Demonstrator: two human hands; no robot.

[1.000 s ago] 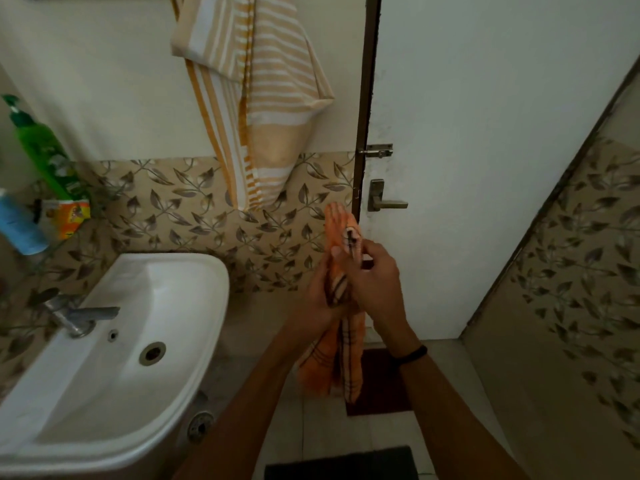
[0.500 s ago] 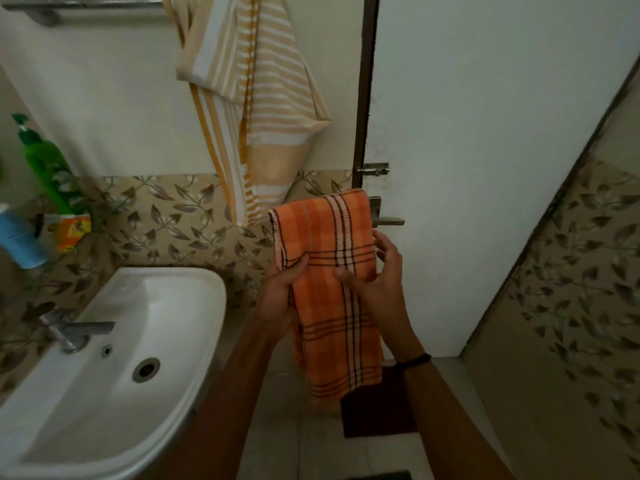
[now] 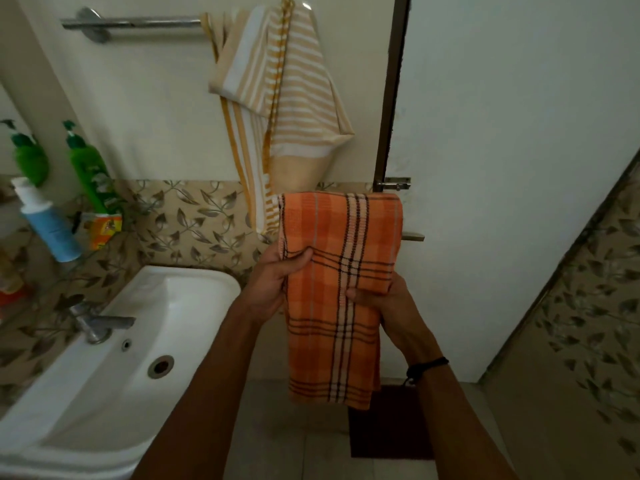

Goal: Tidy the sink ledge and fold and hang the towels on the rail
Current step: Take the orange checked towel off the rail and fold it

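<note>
An orange checked towel [image 3: 332,306] with dark plaid lines hangs folded in front of me, doubled over at its top edge. My left hand [image 3: 277,282] grips its left edge with the thumb on the front. My right hand [image 3: 384,299] pinches the right side lower down, partly behind the cloth. A beige and white striped towel [image 3: 287,109] hangs bunched on the right end of a chrome rail [image 3: 131,22] high on the wall. The rail's left stretch is bare.
A white sink [image 3: 104,375] with a metal tap [image 3: 100,322] sits lower left. On the ledge behind it stand a green bottle [image 3: 91,171], a blue bottle [image 3: 48,223] and an orange packet [image 3: 102,228]. A white door [image 3: 502,168] with a handle is at right, and a dark mat [image 3: 388,427] lies on the floor.
The towel went from a narrow bunched strip between my hands to a spread, folded panel, and it is held higher now. My view tilted up, bringing the rail into sight.
</note>
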